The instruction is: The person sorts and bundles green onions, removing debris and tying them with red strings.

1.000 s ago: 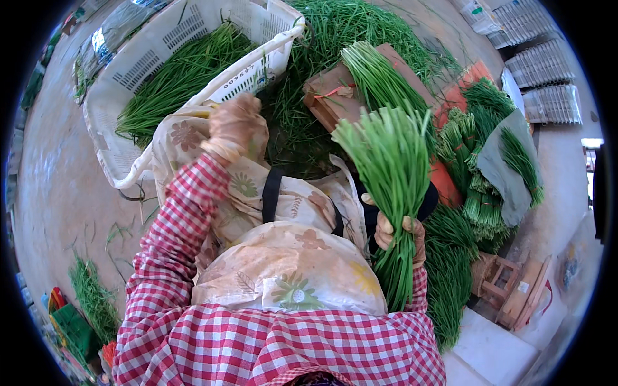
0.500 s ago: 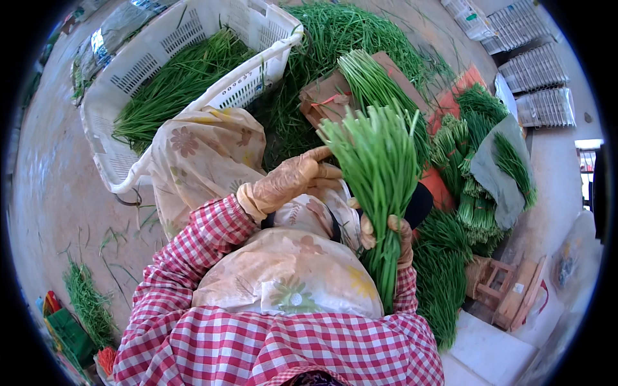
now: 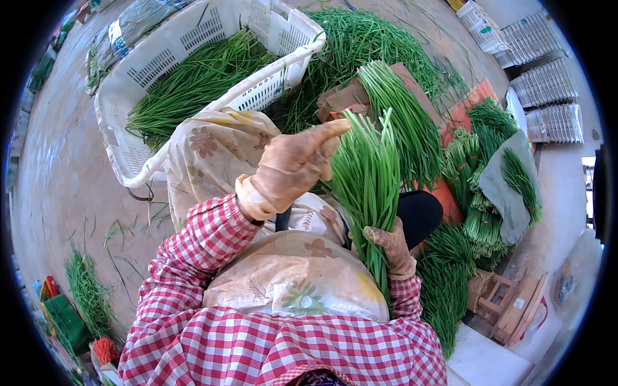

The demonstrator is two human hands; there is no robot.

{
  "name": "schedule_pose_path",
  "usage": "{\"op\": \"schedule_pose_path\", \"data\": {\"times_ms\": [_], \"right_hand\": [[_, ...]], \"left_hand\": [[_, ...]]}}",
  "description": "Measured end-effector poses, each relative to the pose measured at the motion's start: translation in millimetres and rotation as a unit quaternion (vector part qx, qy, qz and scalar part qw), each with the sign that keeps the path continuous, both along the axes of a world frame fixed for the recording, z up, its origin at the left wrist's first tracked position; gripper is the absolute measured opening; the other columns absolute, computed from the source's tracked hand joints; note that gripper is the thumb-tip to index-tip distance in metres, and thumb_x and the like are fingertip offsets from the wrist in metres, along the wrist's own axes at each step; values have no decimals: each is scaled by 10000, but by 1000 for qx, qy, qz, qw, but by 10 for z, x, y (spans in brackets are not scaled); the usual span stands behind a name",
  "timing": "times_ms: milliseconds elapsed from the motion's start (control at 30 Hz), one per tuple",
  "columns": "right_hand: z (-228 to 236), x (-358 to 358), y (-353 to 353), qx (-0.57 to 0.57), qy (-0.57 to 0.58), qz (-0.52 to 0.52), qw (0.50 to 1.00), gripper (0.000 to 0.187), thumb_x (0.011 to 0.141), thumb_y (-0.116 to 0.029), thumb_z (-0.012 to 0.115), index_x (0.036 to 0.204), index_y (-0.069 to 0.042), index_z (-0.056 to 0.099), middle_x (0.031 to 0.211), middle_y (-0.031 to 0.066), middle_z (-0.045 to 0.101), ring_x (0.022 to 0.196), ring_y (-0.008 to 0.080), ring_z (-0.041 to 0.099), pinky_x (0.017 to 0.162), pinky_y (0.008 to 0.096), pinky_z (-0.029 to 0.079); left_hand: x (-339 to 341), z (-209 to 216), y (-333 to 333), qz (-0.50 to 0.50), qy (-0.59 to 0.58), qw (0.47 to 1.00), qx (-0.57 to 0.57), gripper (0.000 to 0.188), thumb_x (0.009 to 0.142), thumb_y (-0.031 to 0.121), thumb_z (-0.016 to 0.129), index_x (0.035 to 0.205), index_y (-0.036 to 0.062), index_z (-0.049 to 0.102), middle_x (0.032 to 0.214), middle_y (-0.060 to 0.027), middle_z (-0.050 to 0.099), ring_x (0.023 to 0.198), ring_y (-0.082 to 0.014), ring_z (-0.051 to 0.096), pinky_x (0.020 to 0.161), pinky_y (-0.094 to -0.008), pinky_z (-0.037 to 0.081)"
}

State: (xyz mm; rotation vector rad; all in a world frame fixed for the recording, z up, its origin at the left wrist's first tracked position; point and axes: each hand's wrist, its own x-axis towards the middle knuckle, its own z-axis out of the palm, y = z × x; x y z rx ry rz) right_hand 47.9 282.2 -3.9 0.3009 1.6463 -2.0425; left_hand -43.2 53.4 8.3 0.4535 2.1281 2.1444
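Observation:
My right hand, in a tan glove, grips a bunch of garlic chives that stands upright in front of my apron. The pale cut ends point up and away from me, and the leaves run down past my wrist. At the upper left of the bunch is my gloved left hand, its index finger reaching toward the stalk ends and the other fingers curled. Whatever lies between its fingertips is too small to make out. Beyond the bunch, another pile of chives rests on a brown board.
A white plastic crate with loose chives stands at the far left. A heap of greens lies behind. To the right are tied bundles, a grey cloth, a small wooden stool and stacked white crates.
My left hand has risen toward the stalk ends and its fingers have curled in. The bunch in my right hand sits slightly lower and looks thinner. The whole view has shifted slightly.

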Motion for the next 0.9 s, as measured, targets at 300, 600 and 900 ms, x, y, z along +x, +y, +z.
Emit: {"op": "schedule_pose_path", "data": {"times_ms": [300,600,900], "right_hand": [[-79,79,-21,-6,22,-50,998,382,738,-184,729,1045,16,621,914,40,654,765,93,578,709,246,474],[-104,31,4,-37,10,-14,999,404,727,-204,738,1048,15,625,928,36,651,780,96,576,723,257,470],[-77,60,4,-5,20,-20,1000,448,695,-224,777,1043,8,616,907,24,646,758,86,567,713,249,474]], "left_hand": [[33,-283,27,90,213,953,-195,182,908,159,595,1044,61,665,662,14,604,548,-40,539,513,-211,445],[56,194,-91,47,-121,986,105,195,928,166,575,1056,41,652,629,75,517,514,-1,440,476,-165,376],[11,-106,19,67,166,952,-248,193,850,227,653,996,101,673,648,-78,627,551,-218,608,519,-302,471]]}}
